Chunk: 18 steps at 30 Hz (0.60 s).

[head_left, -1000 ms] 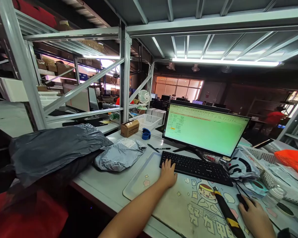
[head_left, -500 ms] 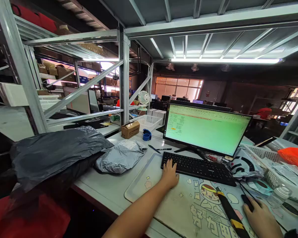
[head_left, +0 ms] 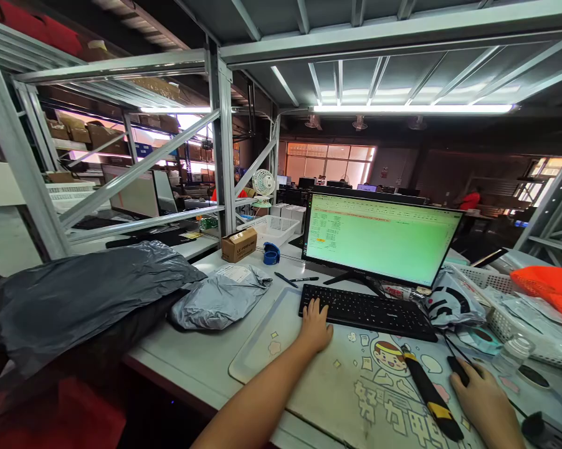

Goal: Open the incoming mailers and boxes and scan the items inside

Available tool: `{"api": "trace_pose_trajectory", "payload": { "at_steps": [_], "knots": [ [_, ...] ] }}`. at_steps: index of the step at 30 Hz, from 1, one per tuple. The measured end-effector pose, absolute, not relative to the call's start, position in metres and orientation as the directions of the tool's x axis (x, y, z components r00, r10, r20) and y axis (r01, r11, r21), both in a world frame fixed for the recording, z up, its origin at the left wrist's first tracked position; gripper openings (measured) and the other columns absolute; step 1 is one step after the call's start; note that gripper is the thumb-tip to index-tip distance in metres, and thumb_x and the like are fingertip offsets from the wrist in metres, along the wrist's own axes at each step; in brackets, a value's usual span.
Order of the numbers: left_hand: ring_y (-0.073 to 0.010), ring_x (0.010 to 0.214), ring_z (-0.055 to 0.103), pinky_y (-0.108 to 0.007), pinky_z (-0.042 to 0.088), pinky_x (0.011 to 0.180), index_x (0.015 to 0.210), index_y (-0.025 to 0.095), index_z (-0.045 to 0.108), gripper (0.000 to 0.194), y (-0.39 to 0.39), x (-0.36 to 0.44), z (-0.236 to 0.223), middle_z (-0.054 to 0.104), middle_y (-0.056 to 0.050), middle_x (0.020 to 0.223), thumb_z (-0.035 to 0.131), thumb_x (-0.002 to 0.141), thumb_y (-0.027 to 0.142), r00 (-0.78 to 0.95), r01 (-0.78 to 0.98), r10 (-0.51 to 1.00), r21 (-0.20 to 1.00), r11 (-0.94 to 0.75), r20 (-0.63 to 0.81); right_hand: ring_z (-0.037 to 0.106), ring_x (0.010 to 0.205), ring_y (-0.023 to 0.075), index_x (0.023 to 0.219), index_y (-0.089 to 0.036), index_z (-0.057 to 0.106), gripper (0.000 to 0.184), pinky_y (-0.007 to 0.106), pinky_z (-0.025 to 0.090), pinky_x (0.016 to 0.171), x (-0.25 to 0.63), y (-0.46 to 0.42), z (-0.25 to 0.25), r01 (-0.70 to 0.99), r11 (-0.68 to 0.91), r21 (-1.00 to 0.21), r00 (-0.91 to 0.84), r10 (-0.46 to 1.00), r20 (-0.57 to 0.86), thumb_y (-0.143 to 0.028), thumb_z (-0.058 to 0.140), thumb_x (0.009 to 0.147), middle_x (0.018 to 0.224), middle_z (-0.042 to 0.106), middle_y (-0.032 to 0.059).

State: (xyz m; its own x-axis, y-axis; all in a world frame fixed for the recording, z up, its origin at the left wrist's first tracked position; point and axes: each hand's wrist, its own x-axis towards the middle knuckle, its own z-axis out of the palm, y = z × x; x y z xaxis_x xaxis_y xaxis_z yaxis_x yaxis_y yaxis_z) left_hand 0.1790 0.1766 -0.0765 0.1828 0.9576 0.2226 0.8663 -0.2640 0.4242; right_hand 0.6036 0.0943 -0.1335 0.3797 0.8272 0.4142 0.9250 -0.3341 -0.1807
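Observation:
My left hand point(head_left: 315, 325) rests on the left end of a black keyboard point(head_left: 369, 313), its fingers spread over the keys. At the lower right, my right hand point(head_left: 481, 393) is wrapped over a black computer mouse point(head_left: 458, 370). Behind the keyboard a monitor point(head_left: 379, 237) shows a spreadsheet on a pale green background. Keyboard and hands are on a printed desk mat point(head_left: 337, 386) with a cartoon figure. A black and yellow utility knife point(head_left: 431, 394) lies on the mat between my hands, nearest to the right one.
Grey plastic parcels point(head_left: 222, 298) and a larger dark bag point(head_left: 94, 293) lie at left. A small cardboard box point(head_left: 238, 245), blue tape dispenser point(head_left: 271, 254) and pens point(head_left: 304, 279) sit behind the mat. At right stand a clear bottle point(head_left: 513, 354) and a white basket point(head_left: 505, 327). Metal shelf posts point(head_left: 221, 149) rise behind.
The whole view has shifted slightly, so the desk things appear a little further left. Both hands keep their places on the keyboard and the mouse.

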Motion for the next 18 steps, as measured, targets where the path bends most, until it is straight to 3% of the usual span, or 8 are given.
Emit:
{"api": "trace_pose_trajectory", "payload": {
  "at_steps": [9,15,18],
  "knots": [
    [-0.0347,0.154,0.016,-0.054,0.012,0.125,0.15,0.014,0.044,0.069,0.175,0.179,-0.075,0.027,-0.019,0.164,0.05,0.086,0.037,0.182,0.865,0.957,0.425,-0.265,0.227,0.056,0.123,0.0384,0.135,-0.017,0.059,0.07,0.051,0.048,0.104,0.602,0.096,-0.135,0.926,-0.324,-0.195,0.377,0.828,0.414,-0.052,0.023,0.088,0.136,0.052,0.0187],
    [-0.0341,0.155,0.014,-0.054,0.01,0.125,0.151,0.015,0.042,0.068,0.176,0.179,-0.076,0.026,-0.018,0.165,0.048,0.087,0.037,0.186,0.861,0.957,0.432,-0.267,0.222,0.059,0.116,0.0391,0.138,-0.02,0.058,0.069,0.051,0.053,0.094,0.597,0.093,-0.124,0.89,-0.38,-0.251,0.445,0.842,0.304,-0.054,0.024,0.089,0.142,0.05,0.017],
    [-0.0346,0.155,0.014,-0.055,0.01,0.125,0.151,0.014,0.042,0.069,0.177,0.179,-0.077,0.025,-0.018,0.165,0.048,0.087,0.037,0.186,0.861,0.958,0.433,-0.267,0.219,0.059,0.118,0.0377,0.136,-0.02,0.06,0.068,0.05,0.051,0.096,0.593,0.091,-0.121,0.896,-0.374,-0.237,0.438,0.832,0.34,-0.054,0.024,0.089,0.141,0.051,0.016]
  ]
}}
